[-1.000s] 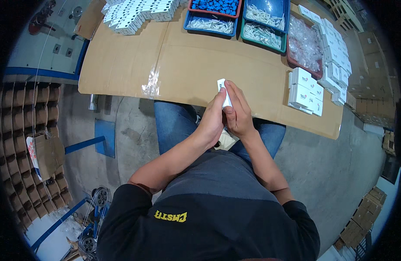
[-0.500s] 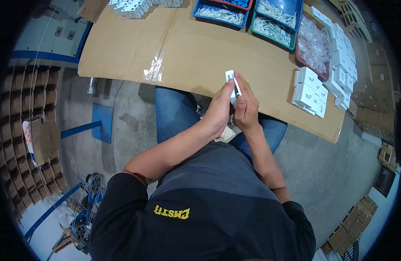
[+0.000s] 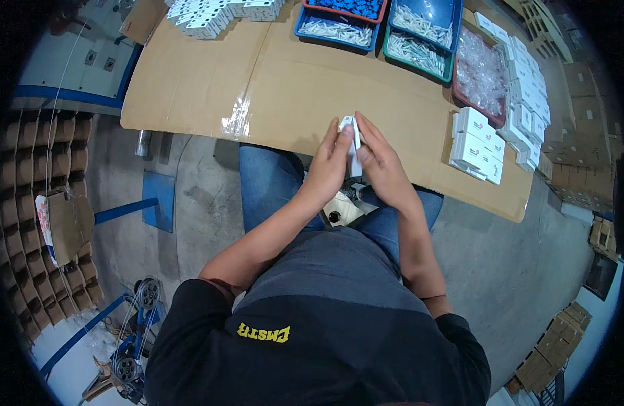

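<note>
Between my two hands, above the near edge of the cardboard-covered table [image 3: 291,101], is a small flat white box [image 3: 355,159], seen narrow side up. My left hand [image 3: 329,166] is closed on its left side, with the thumb along it. From the right, my right hand [image 3: 387,172] presses against the box with its thumb and fingers. The palms hide the box's broad faces. Below the hands, a pale piece with a dark round hole [image 3: 335,216] lies between my legs.
White boxes stand stacked at the right [image 3: 477,145], with more behind [image 3: 525,95]. Along the back are a blue tray of white plastic pieces [image 3: 335,34], a green tray [image 3: 417,57] and a dark red tray of clear plastic bags [image 3: 479,71]. White blocks [image 3: 207,17] sit far left.
Both hands have shifted slightly left with the white box. It was tilted and showed a dark gap; now it stands straighter. My right hand's fingers have straightened somewhat.
</note>
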`<state>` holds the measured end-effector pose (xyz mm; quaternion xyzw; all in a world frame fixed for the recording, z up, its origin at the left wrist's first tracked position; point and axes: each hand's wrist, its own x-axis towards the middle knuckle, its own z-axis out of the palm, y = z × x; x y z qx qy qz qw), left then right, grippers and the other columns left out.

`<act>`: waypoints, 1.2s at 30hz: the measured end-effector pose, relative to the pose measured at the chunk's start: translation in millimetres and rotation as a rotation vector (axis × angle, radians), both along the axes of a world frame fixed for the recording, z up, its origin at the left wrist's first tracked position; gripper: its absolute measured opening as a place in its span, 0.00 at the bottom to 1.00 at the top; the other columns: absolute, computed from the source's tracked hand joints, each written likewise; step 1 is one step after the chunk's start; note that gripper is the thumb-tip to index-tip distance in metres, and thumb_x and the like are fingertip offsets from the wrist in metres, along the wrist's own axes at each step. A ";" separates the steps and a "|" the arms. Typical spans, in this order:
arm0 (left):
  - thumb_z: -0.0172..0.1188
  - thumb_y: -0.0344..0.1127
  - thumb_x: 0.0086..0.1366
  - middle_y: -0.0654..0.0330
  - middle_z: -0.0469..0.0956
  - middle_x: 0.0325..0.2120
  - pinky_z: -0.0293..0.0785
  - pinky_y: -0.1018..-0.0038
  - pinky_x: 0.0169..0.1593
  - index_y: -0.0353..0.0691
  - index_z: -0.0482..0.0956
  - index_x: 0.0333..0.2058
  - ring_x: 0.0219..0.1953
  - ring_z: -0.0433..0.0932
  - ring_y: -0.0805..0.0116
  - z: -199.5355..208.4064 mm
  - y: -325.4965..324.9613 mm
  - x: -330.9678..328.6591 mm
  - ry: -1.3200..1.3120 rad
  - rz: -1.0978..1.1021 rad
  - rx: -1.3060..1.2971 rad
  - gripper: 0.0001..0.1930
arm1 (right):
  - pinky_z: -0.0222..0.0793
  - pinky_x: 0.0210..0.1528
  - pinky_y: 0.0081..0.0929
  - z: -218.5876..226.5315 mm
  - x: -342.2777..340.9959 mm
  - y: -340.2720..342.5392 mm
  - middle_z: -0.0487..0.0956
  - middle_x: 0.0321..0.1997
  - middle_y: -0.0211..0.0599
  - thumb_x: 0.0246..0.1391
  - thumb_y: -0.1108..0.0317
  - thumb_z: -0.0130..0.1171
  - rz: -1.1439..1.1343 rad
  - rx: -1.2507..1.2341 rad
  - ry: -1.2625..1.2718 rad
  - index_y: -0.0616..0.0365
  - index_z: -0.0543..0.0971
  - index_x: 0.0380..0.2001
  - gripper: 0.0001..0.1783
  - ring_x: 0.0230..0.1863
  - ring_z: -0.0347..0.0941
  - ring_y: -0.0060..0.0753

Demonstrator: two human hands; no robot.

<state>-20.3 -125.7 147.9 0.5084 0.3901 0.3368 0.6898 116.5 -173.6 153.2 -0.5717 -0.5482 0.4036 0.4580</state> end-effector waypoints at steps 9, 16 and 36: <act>0.36 0.68 0.75 0.57 0.75 0.50 0.78 0.67 0.54 0.44 0.64 0.65 0.52 0.78 0.66 37.1 1.2 -5.4 -0.313 -0.058 -0.600 0.36 | 0.53 0.75 0.48 5.4 1.1 0.3 0.64 0.73 0.52 0.51 0.38 0.68 0.100 0.344 -0.415 0.60 0.62 0.71 0.54 0.75 0.57 0.55; 0.41 0.65 0.76 0.65 0.77 0.47 0.76 0.71 0.53 0.47 0.70 0.59 0.49 0.78 0.73 32.2 -6.8 -4.9 -0.309 -0.030 -0.627 0.30 | 0.61 0.69 0.48 -0.2 -14.5 -2.4 0.66 0.70 0.57 0.61 0.35 0.55 -0.055 0.390 -0.256 0.68 0.63 0.68 0.49 0.67 0.66 0.61; 0.45 0.62 0.76 0.65 0.77 0.44 0.73 0.68 0.53 0.49 0.72 0.55 0.47 0.76 0.73 31.8 -8.5 -0.2 -0.319 0.030 -0.658 0.25 | 0.59 0.71 0.43 -14.4 -10.5 -2.5 0.66 0.71 0.58 0.67 0.34 0.44 -0.014 0.390 -0.180 0.67 0.61 0.71 0.47 0.70 0.65 0.60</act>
